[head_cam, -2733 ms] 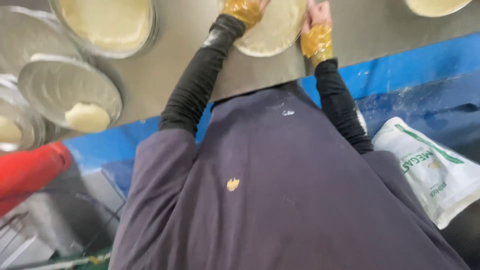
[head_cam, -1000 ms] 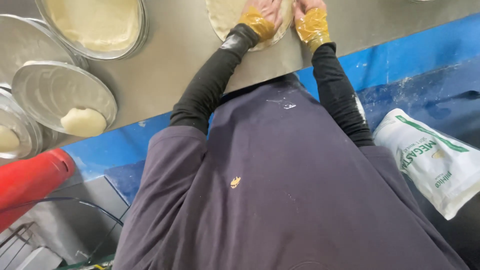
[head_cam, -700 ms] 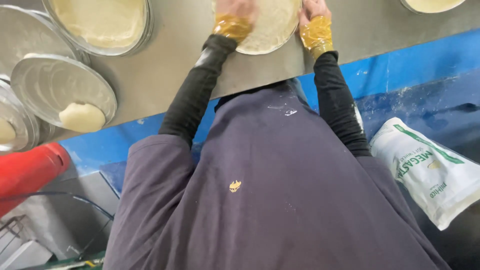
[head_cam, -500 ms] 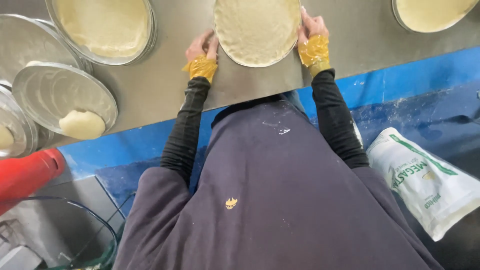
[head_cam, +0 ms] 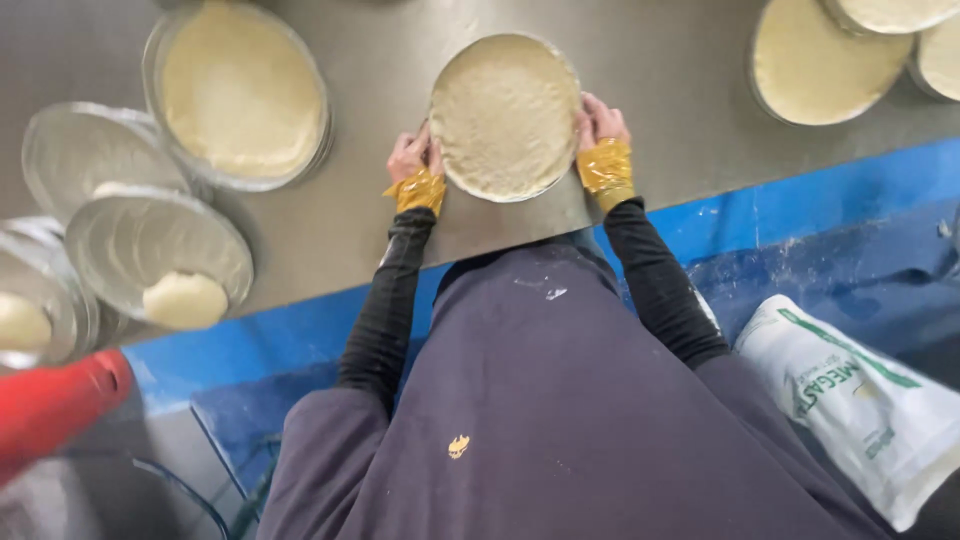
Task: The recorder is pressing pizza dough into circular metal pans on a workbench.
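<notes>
Our left hand (head_cam: 413, 157) grips the left rim of a round metal pan (head_cam: 506, 117) filled edge to edge with flattened pale dough (head_cam: 505, 110), while our right hand (head_cam: 598, 124) clasps the opposite rim, fingers curled against the pan's side. Both wrists are wrapped in yellow tape, above black sleeves and a dark apron dusted with flour. The pan sits flat on the grey steel table (head_cam: 680, 120), near its front edge and directly ahead of us.

To the left, well apart from the held pan, a second pan of spread dough (head_cam: 243, 92) rests on the same surface. Nearer the left edge, tilted empty-looking pans overlap one another; one of them (head_cam: 158, 255) carries a small ball of dough (head_cam: 184, 299), and another ball (head_cam: 22, 322) shows at the frame's edge. At upper right, more dough-filled pans (head_cam: 828, 58) crowd the corner.

Below the table, a blue band runs along its front. A white sack with green printing (head_cam: 858, 398) lies on the floor at our right, and a red object (head_cam: 55, 405) sits at lower left.
</notes>
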